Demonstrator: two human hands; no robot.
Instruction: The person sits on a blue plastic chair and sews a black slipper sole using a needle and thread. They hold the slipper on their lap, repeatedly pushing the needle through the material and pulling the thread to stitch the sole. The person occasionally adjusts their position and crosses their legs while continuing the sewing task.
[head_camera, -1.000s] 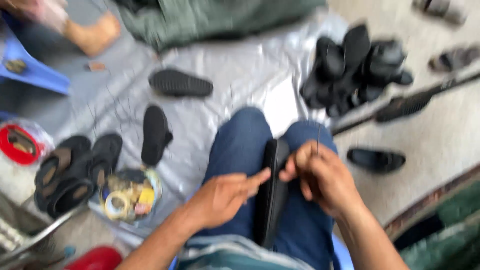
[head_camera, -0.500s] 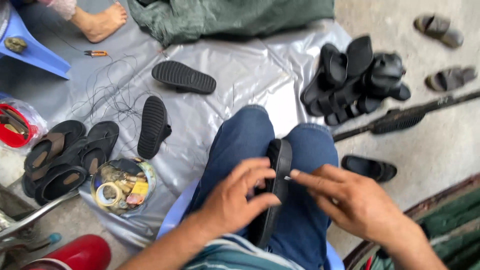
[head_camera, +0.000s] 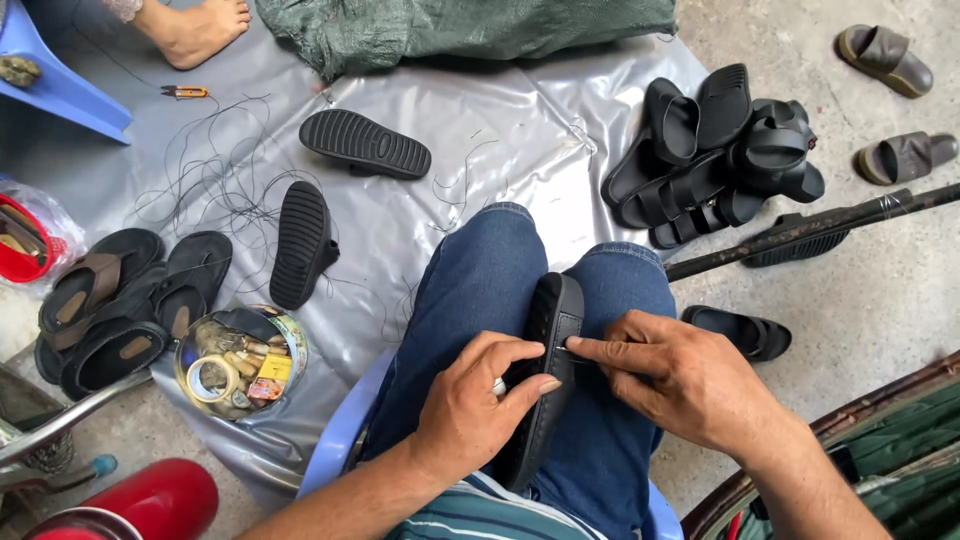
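A black sandal (head_camera: 548, 330) stands on its edge between my knees, sole side toward my left hand. My left hand (head_camera: 478, 408) wraps around the sandal's lower part and holds it steady. My right hand (head_camera: 680, 380) pinches a thin needle or thread at the sandal's rim, fingertips touching the edge near my left thumb. Both hands rest on my blue-jeaned lap.
A grey plastic sheet (head_camera: 500, 130) lies under loose black soles (head_camera: 365, 143) and tangled thread. A pile of black sandals (head_camera: 715, 150) sits right, a dark rod (head_camera: 810, 230) beside it. Brown-strapped sandals (head_camera: 110, 300) and a round tin of tools (head_camera: 240, 360) lie left. Another person's foot (head_camera: 195, 28) is at top.
The view has steadied and dropped slightly. My right hand has drawn in from the right until its fingertips meet the sandal's rim; my left hand keeps its hold.
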